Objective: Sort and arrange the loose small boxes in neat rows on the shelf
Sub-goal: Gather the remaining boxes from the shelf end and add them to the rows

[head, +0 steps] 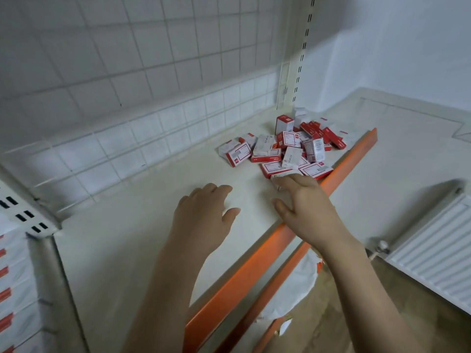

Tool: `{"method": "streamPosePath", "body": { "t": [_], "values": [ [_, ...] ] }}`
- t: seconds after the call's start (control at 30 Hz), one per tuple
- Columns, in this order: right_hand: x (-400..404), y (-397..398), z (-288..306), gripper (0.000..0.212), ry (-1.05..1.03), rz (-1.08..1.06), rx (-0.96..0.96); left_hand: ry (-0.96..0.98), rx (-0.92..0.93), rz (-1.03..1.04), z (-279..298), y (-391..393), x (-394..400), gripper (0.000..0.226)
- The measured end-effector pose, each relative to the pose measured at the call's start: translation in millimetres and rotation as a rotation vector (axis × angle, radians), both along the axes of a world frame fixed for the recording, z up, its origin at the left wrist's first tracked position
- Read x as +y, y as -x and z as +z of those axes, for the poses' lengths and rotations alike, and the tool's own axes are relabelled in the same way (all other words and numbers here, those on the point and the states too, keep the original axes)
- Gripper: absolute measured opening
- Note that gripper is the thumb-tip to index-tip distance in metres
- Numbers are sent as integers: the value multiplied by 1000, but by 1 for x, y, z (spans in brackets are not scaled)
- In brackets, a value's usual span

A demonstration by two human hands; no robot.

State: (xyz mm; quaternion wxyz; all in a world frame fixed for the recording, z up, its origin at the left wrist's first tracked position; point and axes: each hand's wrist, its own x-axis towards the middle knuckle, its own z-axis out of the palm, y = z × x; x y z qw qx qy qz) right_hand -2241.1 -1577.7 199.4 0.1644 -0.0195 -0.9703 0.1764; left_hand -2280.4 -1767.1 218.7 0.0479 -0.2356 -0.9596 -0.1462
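A loose heap of several small red-and-white boxes lies at the right end of the cream shelf, near its orange front edge. My right hand reaches to the near side of the heap, and its fingertips touch a small white box at the heap's front. Whether those fingers curl round that box is hidden by the hand itself. My left hand hovers over the bare shelf to the left of the heap, fingers relaxed, holding nothing.
A white wire grid backs the shelf. The orange front rail runs diagonally, with a lower shelf holding a white bag beneath. Stacked red-and-white boxes fill the bay at far left. A white radiator stands at right.
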Motion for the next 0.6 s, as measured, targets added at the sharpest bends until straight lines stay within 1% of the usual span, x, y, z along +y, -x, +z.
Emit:
{"method": "streamPosePath", "body": {
  "t": [0.13,0.23,0.3,0.47,0.6],
  "values": [
    [14,31,-1,45,-43,74,-58,27,-9,71,-5,10,4,47],
    [24,53,1,38,-48,117,-49,35,-6,126,-4,15,6,47],
    [33,69,6,39,-59,155,-56,32,-14,183,-2,17,11,48],
    [51,114,19,54,-182,263,-102,4,0,292,0,17,24,49],
    [59,147,29,78,-309,309,-182,-15,-3,357,-4,9,34,49]
  ]
}}
